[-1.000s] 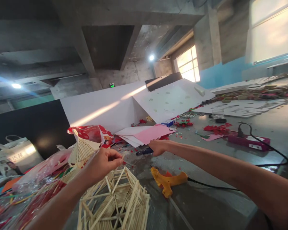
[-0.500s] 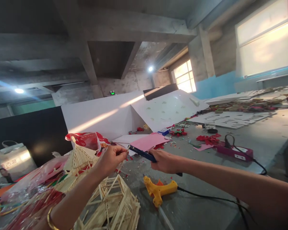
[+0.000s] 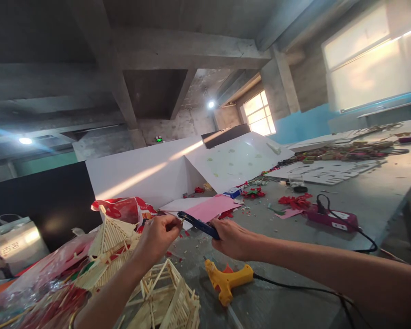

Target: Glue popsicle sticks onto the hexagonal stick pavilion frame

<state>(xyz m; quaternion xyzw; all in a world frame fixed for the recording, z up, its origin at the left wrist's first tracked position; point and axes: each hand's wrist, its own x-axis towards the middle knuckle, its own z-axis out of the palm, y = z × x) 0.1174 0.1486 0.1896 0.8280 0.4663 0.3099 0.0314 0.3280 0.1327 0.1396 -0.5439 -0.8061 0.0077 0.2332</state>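
My left hand point(image 3: 161, 232) is closed in a pinch on a thin pale stick point(image 3: 182, 222), mostly hidden by the fingers. Its small end shows at the head of a long, narrow, dark blue hand tool point(image 3: 199, 225). Wrapped round the other end of that tool is my right hand point(image 3: 233, 238). I cannot make out the tool's exact kind or whether its tip touches the stick. Below my hands stands a frame model of pale wooden sticks point(image 3: 167, 297). A yellow glue gun point(image 3: 228, 278) lies to its right, a clear glue stick protruding from its rear.
A stick-built model with a pointed roof point(image 3: 111, 233) stands left, beside plastic wrapping point(image 3: 44, 269). Pink paper point(image 3: 212, 208) lies beyond my hands. A purple power strip point(image 3: 332, 218), red scraps point(image 3: 296, 200) and the glue gun's black cable point(image 3: 294, 287) are on the right.
The tool's head has shifted slightly left and down beside my left fingertips. Its lower dark end, visible beneath my right hand before, no longer shows. The view has tilted slightly.
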